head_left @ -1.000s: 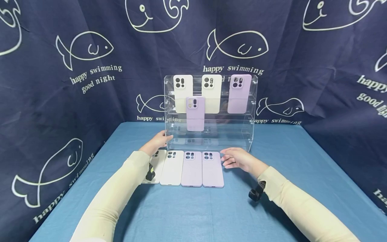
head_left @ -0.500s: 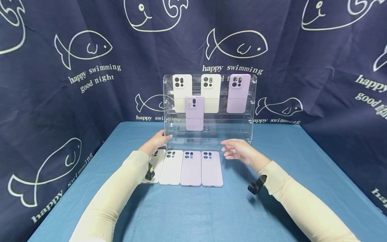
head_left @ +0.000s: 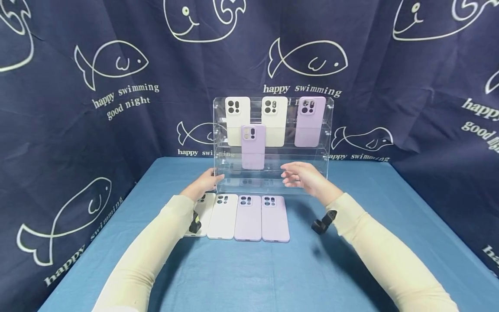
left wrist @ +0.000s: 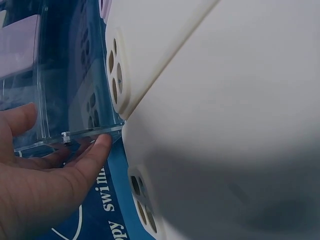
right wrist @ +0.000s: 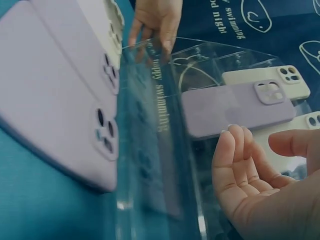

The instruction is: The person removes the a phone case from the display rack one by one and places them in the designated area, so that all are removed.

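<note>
My left hand (head_left: pixel 204 181) holds the left side panel of a clear acrylic display stand (head_left: pixel 288 184). In the left wrist view, thumb and fingers lie on opposite sides of that panel. My right hand (head_left: pixel 306 177) hovers before the stand's right half, fingers loosely bent and holding nothing. Closest to it is a lilac phone case (right wrist: pixel 235 107), standing on a middle tier. On the top tier stand a white phone case (head_left: pixel 237 117), a second white case (head_left: pixel 277 113) and a lilac case (head_left: pixel 311 123).
In front of the stand, several phone cases lie side by side on the blue cloth (head_left: pixel 249 277): a partly hidden white case (left wrist: pixel 230 120), another white case (head_left: pixel 223 221), a lilac case (head_left: pixel 248 223) and a second lilac case (head_left: pixel 275 223). A patterned navy curtain (head_left: pixel 218 73) surrounds the table.
My right hand has risen from beside the rightmost lilac case on the cloth to in front of the stand's lower tiers. The left hand stays at the stand's side.
</note>
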A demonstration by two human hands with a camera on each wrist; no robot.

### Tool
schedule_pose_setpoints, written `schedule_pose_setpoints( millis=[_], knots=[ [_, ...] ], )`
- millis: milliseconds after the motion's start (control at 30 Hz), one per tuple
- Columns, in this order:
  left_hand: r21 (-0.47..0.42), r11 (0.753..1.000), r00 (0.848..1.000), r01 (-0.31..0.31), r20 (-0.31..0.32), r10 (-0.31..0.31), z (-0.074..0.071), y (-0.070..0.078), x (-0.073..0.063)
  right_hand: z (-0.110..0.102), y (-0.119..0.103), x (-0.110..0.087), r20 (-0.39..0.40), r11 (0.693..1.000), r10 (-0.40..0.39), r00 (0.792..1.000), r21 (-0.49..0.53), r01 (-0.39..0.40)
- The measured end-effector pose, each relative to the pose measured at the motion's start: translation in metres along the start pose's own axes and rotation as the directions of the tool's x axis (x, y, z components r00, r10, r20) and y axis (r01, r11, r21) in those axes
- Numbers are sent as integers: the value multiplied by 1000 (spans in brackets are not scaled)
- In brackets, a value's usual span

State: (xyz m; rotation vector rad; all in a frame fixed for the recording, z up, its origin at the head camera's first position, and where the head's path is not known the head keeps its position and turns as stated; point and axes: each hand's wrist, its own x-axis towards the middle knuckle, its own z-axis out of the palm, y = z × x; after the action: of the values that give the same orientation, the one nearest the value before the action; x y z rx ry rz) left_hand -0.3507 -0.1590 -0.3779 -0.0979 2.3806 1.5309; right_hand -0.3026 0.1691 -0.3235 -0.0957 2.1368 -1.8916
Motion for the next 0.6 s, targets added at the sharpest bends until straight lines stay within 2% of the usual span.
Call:
schedule_pose_setpoints(
  millis=[267, 467, 600],
  knots=[
    [22, 1000, 1000, 5, 15, -5, -4, -3, -1, 7, -30, 8, -29, 999, -49, 998, 1, 50],
    [15, 1000, 999, 26, 28, -27, -4, -7, 4, 12, -42, 15, -54, 997, -79, 995, 13, 80],
    [13, 1000, 999, 14, 33, -15, -3, -5, 3, 15, -49, 18, -83, 994, -111, 990, 2, 112]
  ],
)
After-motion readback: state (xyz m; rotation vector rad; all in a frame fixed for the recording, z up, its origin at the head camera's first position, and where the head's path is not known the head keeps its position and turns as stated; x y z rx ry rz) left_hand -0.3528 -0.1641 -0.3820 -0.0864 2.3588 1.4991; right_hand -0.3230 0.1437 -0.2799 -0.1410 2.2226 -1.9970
